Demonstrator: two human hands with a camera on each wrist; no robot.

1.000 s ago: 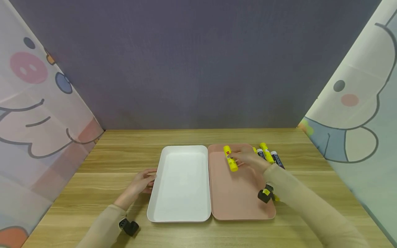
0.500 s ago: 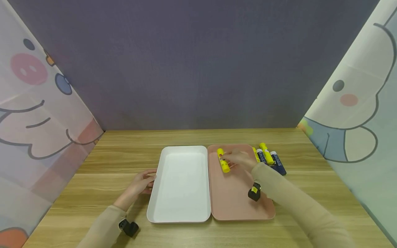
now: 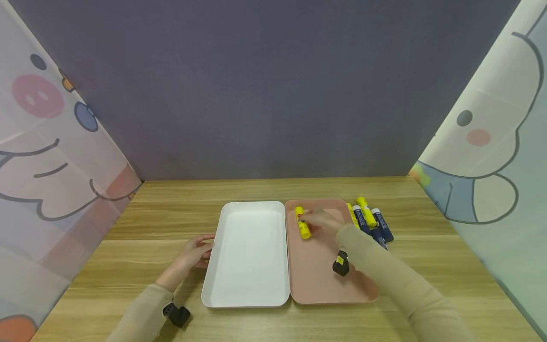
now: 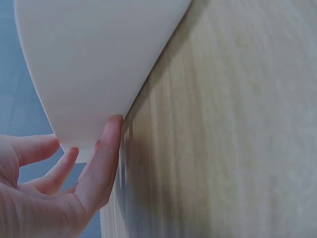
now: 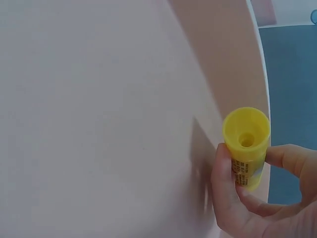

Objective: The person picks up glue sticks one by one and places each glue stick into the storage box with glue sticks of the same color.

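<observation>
My right hand (image 3: 322, 220) pinches a yellow glue stick (image 3: 302, 228) between thumb and fingers, at the back left of the pink tray (image 3: 325, 285). In the right wrist view the glue stick (image 5: 247, 148) turns its hollow round end to the camera, near the tray's wall. Whether it touches the tray floor I cannot tell. My left hand (image 3: 192, 254) rests against the left side of the white tray (image 3: 248, 266). The left wrist view has this hand's fingers (image 4: 113, 144) loosely bent, touching the outer wall of the white tray (image 4: 99, 64).
Just right of the pink tray lies a group of yellow glue sticks (image 3: 366, 212) and dark blue tubes with white ends (image 3: 383, 225). The two trays stand side by side on the wooden table (image 3: 162, 213). A dark panel (image 3: 273, 95) rises behind.
My right hand has moved left and slightly down with the glue stick, toward the pink tray's left side. The left hand has stayed by the white tray.
</observation>
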